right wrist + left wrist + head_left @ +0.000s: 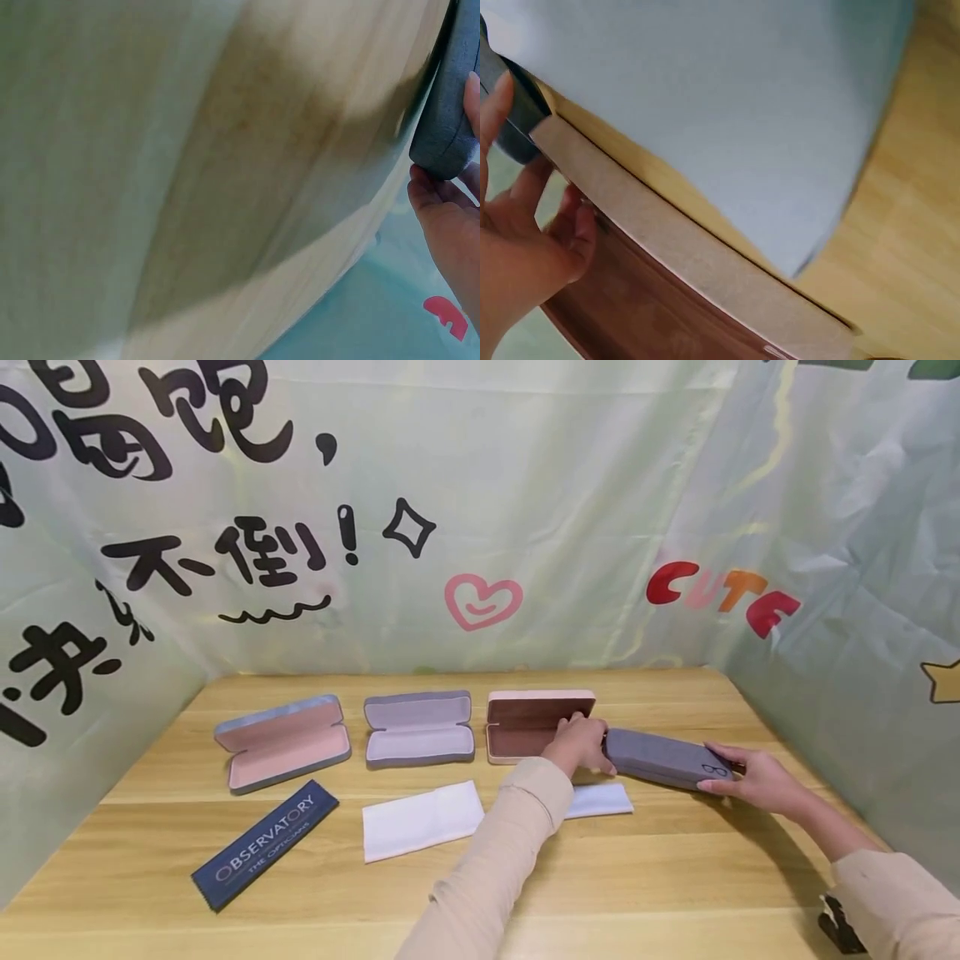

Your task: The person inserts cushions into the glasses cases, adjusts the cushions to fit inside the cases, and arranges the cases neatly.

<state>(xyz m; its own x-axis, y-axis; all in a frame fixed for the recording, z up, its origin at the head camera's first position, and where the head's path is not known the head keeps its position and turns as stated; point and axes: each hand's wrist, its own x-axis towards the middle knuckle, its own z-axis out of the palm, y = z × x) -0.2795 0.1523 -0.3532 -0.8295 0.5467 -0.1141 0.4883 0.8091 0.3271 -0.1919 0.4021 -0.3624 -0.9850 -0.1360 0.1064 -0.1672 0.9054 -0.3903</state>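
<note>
A closed grey glasses case (660, 758) with a small spectacles mark lies between my two hands. My right hand (761, 783) grips its right end, thumb in front and fingers behind. At its left end my left hand (581, 745) has thumb and index finger around the corner, while the other fingers curl over the open pink glasses case (517, 735) with a brown lining. In the left wrist view those fingers overlap the pink case's rim (667, 255). The right wrist view shows the grey case's end (446, 142) between thumb and fingers.
An open blue glasses case (288, 756) and an open lilac glasses case (420, 743) stand to the left. In front lie a navy cloth (262, 847), a white cloth (420, 822) and a pale blue cloth (600, 800), partly behind my sleeve. A black object (840, 927) sits by the right sleeve.
</note>
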